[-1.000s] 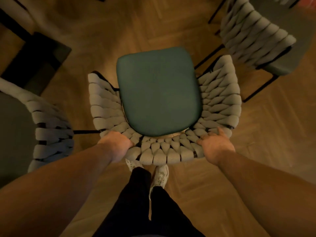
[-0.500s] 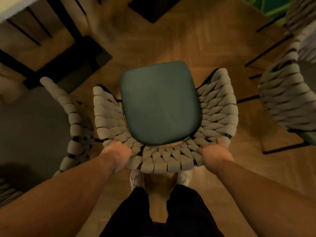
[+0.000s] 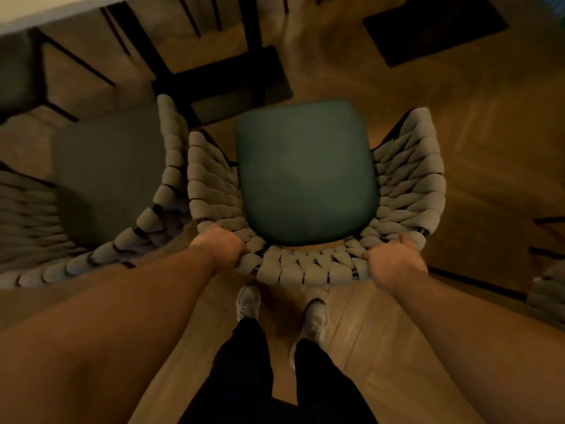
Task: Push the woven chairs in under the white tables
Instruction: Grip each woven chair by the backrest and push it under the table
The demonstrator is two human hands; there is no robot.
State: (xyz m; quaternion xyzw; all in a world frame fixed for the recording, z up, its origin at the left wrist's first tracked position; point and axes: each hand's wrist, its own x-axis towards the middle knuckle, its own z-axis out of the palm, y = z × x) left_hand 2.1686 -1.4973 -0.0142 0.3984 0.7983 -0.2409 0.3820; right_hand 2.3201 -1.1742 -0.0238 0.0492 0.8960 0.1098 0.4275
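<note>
A woven chair point(image 3: 406, 179) with a green seat cushion point(image 3: 305, 172) stands right in front of me, seen from above. My left hand point(image 3: 218, 247) grips the left end of its woven backrest. My right hand point(image 3: 393, 261) grips the right end of the same backrest. A white table's edge point(image 3: 55, 9) runs along the top left, with its black legs and base point(image 3: 220, 75) just beyond the chair's front.
A second woven chair point(image 3: 159, 191) with a grey seat stands close on the left, its backrest nearly touching mine. Part of another chair point(image 3: 547, 289) shows at the right edge. A dark base plate point(image 3: 434, 29) lies top right. My feet point(image 3: 249, 301) stand behind the chair on wooden floor.
The chair has travelled forward with both hands on its backrest. The white table's edge and black legs have come into view ahead, and the left chair is now close beside mine.
</note>
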